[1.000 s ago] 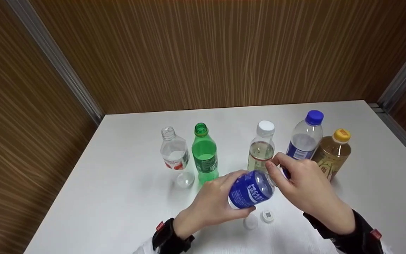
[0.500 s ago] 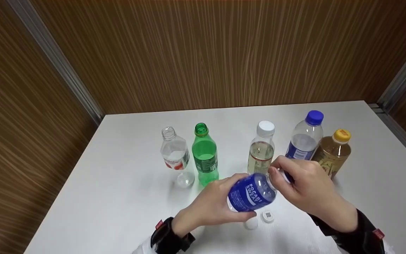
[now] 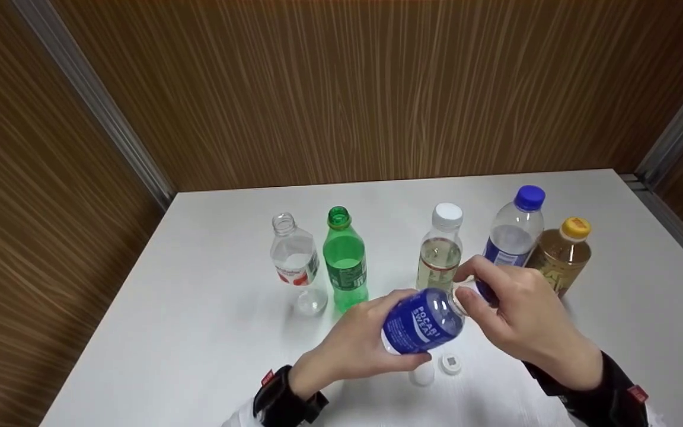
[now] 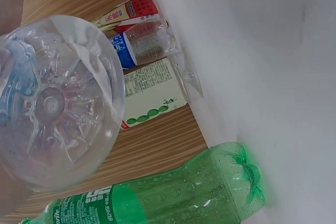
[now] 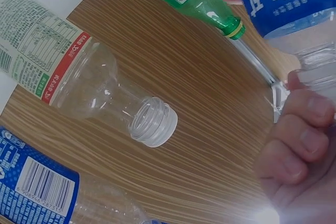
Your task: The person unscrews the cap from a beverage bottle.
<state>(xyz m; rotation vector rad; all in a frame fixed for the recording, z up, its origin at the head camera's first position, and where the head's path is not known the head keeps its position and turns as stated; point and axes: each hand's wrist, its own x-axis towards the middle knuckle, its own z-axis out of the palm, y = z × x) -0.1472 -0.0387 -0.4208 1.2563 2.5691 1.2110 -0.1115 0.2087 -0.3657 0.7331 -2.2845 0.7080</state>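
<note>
My left hand (image 3: pixel 365 341) grips the blue-labelled Pocari Sweat bottle (image 3: pixel 421 323) around its body. The bottle lies tilted over the table, neck pointing right toward my right hand (image 3: pixel 522 314). The right thumb and index finger are at its neck, on a white cap (image 3: pixel 467 288) that shows between them. In the left wrist view the clear base of the bottle (image 4: pixel 63 103) faces the camera. Curled right fingers (image 5: pixel 299 135) show beside the bottle neck in the right wrist view. A bottle of pale yellow drink with a white cap (image 3: pixel 439 261) stands just behind.
Left of the hands stand an uncapped clear bottle (image 3: pixel 294 252) and an uncapped green bottle (image 3: pixel 344 261). A blue-capped bottle (image 3: pixel 513 231) and a yellow-capped brown bottle (image 3: pixel 561 255) are at the right. Two loose caps, one a white cap (image 3: pixel 450 363), lie on the table (image 3: pixel 199 284) below the bottle.
The right hand has shifted slightly right, and its thumb and index finger have changed position around the cap, showing more of it. The held bottle dipped a little and otherwise stayed in place.
</note>
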